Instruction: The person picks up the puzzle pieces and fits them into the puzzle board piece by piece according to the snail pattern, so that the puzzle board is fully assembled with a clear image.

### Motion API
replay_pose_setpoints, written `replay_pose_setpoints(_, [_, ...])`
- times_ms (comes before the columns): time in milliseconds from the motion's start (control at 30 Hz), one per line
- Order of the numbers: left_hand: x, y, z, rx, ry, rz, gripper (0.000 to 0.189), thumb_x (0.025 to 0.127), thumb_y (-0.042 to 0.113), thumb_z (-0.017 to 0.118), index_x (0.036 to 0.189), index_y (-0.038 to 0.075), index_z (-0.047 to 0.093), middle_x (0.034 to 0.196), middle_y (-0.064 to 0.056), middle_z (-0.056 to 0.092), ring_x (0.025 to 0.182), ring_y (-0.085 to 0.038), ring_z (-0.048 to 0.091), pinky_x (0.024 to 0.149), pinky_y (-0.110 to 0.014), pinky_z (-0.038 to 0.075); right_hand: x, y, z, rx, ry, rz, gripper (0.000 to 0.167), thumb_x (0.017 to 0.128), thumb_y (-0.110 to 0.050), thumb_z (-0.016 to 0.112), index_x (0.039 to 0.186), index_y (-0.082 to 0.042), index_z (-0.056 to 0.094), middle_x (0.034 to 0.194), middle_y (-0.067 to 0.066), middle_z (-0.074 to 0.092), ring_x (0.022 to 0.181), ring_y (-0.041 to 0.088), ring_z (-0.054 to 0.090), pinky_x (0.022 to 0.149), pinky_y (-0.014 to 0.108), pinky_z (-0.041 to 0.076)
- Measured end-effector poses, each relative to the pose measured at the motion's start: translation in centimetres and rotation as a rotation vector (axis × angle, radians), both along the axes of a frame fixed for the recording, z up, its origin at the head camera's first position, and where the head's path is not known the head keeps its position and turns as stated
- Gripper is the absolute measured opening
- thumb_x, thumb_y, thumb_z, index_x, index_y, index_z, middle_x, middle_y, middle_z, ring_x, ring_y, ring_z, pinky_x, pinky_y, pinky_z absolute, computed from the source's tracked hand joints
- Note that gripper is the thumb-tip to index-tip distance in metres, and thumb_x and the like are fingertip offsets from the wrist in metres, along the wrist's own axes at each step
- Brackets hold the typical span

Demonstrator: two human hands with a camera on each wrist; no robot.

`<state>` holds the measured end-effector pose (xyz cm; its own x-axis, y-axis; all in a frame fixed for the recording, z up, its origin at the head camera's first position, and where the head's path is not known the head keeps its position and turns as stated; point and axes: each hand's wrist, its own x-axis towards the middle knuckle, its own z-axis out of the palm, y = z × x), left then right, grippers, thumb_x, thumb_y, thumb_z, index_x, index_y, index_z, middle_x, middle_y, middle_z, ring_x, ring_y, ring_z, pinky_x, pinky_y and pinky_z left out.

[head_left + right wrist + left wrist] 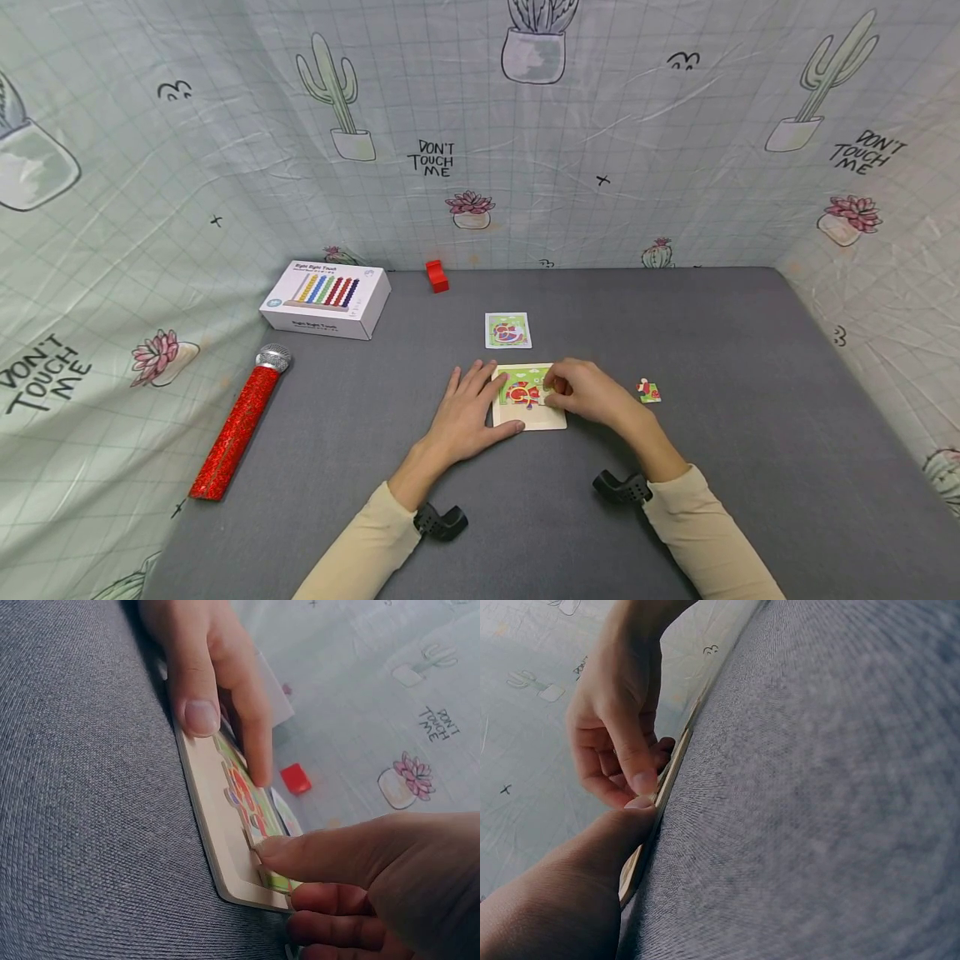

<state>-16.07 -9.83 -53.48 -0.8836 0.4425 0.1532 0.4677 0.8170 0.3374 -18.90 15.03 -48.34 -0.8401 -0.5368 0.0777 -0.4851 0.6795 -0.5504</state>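
A light wooden puzzle board [528,421] with a green and red picture lies flat on the table between both hands. My left hand [468,417] rests at its left side with the fingers extended. The thumb lies on the near edge, also seen in the left wrist view. At the board's right side my right hand [592,393] pinches a puzzle piece [259,856] between thumb and curled fingers, low over the tray; the fingers hide most of it. Red and green picture pieces [241,787] sit in the tray beside it.
A few loose puzzle pieces [648,390] lie right of the right hand. Behind the board is a square picture card [507,331]. A red block [437,276] and a white box [326,298] stand at the back, and a red glittery microphone [238,425] lies at left.
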Motion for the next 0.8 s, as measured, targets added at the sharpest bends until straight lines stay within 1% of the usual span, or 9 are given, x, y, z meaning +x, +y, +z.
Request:
replay_pose_setpoints(100, [0.02, 0.01, 0.02, 0.002, 0.001, 0.0, 0.084, 0.087, 0.069, 0.058, 0.151, 0.016, 0.046, 0.162, -0.007, 0.037, 0.154, -0.029, 0.025, 0.125, -0.057, 0.014, 0.13, -0.04, 0.15, 0.015, 0.0, 0.01, 0.014, 0.085, -0.012, 0.078, 0.095, -0.007, 0.071, 0.078, -0.001, 0.059, 0.071, 0.01, 0.052, 0.064, 0.023, 0.043])
replay_pose_setpoints(233, [0.06, 0.02, 0.07, 0.004, 0.002, 0.0, 0.084, 0.087, 0.069, 0.059, 0.151, 0.016, 0.046, 0.161, -0.007, 0.037, 0.154, -0.029, 0.025, 0.125, -0.057, 0.014, 0.27, -0.11, 0.25, 0.028, -0.002, 0.001, 0.012, 0.086, -0.012, 0.077, 0.095, -0.007, 0.072, 0.08, -0.002, 0.058, 0.071, 0.01, 0.051, 0.064, 0.023, 0.044])
replay_pose_setpoints(433, [0.09, 0.01, 0.13, -0.002, 0.002, 0.0, 0.083, 0.088, 0.069, 0.058, 0.151, 0.017, 0.046, 0.162, -0.008, 0.037, 0.154, -0.029, 0.025, 0.125, -0.057, 0.014, 0.4, -0.18, 0.19, 0.027, 0.021, -0.006, 0.011, 0.086, -0.012, 0.078, 0.095, -0.007, 0.073, 0.088, 0.001, 0.06, 0.074, 0.009, 0.051, 0.066, 0.025, 0.045])
replay_pose_setpoints(567, [0.11, 0.02, 0.21, 0.002, -0.001, 0.0, 0.083, 0.088, 0.069, 0.058, 0.152, 0.017, 0.046, 0.162, -0.007, 0.036, 0.154, -0.029, 0.025, 0.126, -0.056, 0.014, 0.47, -0.25, 0.08, 0.033, 0.042, -0.006, 0.01, 0.086, -0.012, 0.078, 0.095, -0.008, 0.074, 0.094, 0.002, 0.062, 0.076, 0.009, 0.052, 0.069, 0.028, 0.047])
replay_pose_setpoints(800, [0.1, 0.0, 0.12, -0.001, 0.005, -0.001, 0.083, 0.088, 0.069, 0.058, 0.151, 0.017, 0.046, 0.161, -0.008, 0.037, 0.154, -0.029, 0.026, 0.125, -0.057, 0.015, 0.6, -0.37, 0.1, 0.041, 0.041, -0.006, 0.009, 0.086, -0.012, 0.077, 0.095, -0.01, 0.075, 0.096, 0.001, 0.065, 0.079, 0.011, 0.058, 0.072, 0.031, 0.05])
